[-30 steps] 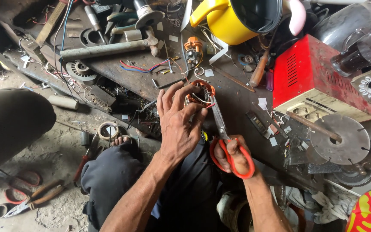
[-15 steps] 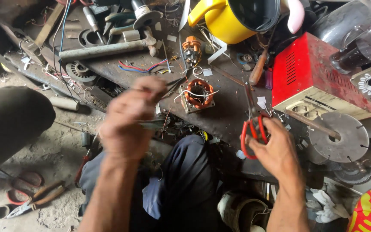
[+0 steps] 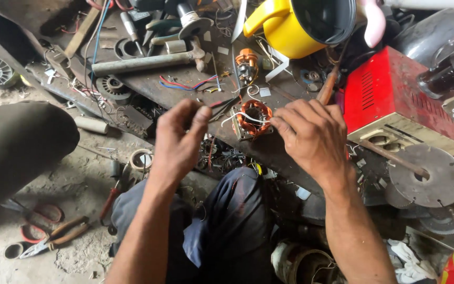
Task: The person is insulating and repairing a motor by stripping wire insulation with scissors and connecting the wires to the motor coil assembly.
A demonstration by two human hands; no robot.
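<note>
A small motor stator point(image 3: 253, 118) with copper-orange windings and white leads lies on the dark metal workbench point(image 3: 185, 89). My right hand point(image 3: 311, 139) rests just right of it, palm down. Its bent fingertips touch the stator's edge where a white lead comes out, and the palm side is hidden. My left hand point(image 3: 182, 139) hovers to the stator's left above the bench edge. Its thumb and fingers are pinched together, and nothing shows between them. No scissors show in either hand.
A red metal box point(image 3: 395, 100) and a yellow jug point(image 3: 295, 26) stand behind the right hand. A saw blade point(image 3: 426, 176) lies at the right. A hammer point(image 3: 143, 63), coloured wires point(image 3: 190, 84) and gears litter the bench. Pliers point(image 3: 53, 236) lie on the dirt floor.
My right hand, which held red-handled scissors low at the right, has moved up-left onto the stator without them. My left hand has shifted right, closer to the stator.
</note>
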